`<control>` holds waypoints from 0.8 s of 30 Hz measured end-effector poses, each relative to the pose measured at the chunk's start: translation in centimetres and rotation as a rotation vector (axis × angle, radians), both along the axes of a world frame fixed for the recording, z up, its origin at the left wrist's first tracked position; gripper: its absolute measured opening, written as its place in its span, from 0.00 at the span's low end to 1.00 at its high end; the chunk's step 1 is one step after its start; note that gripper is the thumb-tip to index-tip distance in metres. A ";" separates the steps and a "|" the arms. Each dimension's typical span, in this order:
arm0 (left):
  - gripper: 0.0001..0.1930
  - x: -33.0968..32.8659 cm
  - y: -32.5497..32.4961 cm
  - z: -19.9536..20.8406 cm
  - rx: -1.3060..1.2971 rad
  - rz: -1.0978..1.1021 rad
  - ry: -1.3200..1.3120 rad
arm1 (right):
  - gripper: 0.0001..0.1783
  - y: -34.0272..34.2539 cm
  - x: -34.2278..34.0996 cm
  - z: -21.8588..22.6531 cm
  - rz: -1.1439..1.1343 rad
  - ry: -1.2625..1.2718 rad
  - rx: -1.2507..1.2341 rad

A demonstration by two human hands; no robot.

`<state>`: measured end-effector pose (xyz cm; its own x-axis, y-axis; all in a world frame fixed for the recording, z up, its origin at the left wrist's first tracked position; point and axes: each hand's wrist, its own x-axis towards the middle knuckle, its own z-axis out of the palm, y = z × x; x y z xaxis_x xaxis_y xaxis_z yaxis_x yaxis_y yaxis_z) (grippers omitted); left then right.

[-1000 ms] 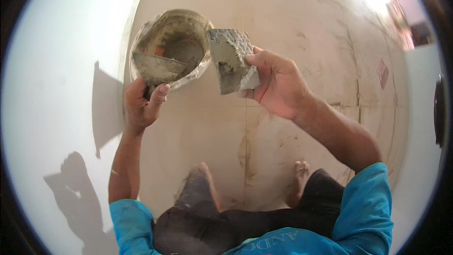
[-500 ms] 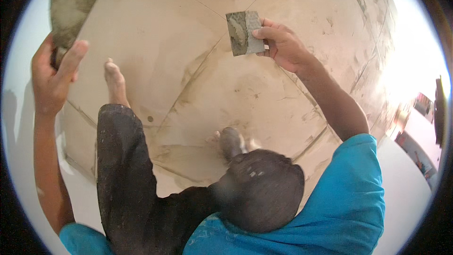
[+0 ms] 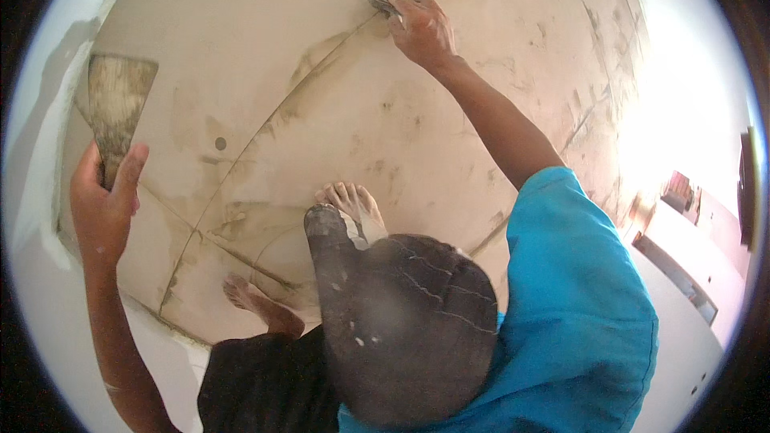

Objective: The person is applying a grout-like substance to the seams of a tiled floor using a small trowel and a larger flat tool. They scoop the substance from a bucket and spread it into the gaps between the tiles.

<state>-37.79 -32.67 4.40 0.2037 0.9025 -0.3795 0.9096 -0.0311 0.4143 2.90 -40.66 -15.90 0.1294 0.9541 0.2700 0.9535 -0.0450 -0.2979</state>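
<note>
My left hand [image 3: 103,200] is closed around the handle of a putty knife [image 3: 120,92]. Its wide blade points away from me and is smeared with dull residue. Farther off, my right hand [image 3: 425,28] grips a small flat square spreader [image 3: 378,0], seen nearly edge-on with its far edge at the floor. That edge lies close to a dark joint between large beige tiles [image 3: 337,112]; whether it touches is hard to tell. Greyish-brown smears of paste run along the joints.
My bare feet [image 3: 353,204] rest on the tiles close to my bent knees. A white wall [image 3: 40,136] borders the floor on the left. On the right stand white furniture pieces [image 3: 674,305] beside bright light. A small round dark spot [image 3: 220,143] marks the floor.
My right hand has moved farther out and turned the spreader from face-up to edge-on, down at the floor. The putty knife has come nearer to me. My legs and body have shifted.
</note>
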 end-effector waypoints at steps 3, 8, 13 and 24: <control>0.15 -4.1 -0.8 -1.8 -0.020 0.007 -0.045 | 0.23 -0.7 -2.5 -3.5 0.002 -0.122 0.023; 0.12 -10.0 -3.4 -5.3 -0.085 0.057 -0.157 | 0.19 -2.0 -8.0 0.9 -0.039 -0.030 -0.224; 0.11 -16.3 -4.5 -9.2 -0.296 0.116 -0.170 | 0.16 1.0 -2.6 -0.4 -0.407 -0.011 -0.085; 0.10 -19.0 -5.9 -9.4 -0.357 0.134 -0.141 | 0.24 -0.5 -3.6 -1.3 0.292 -0.007 0.036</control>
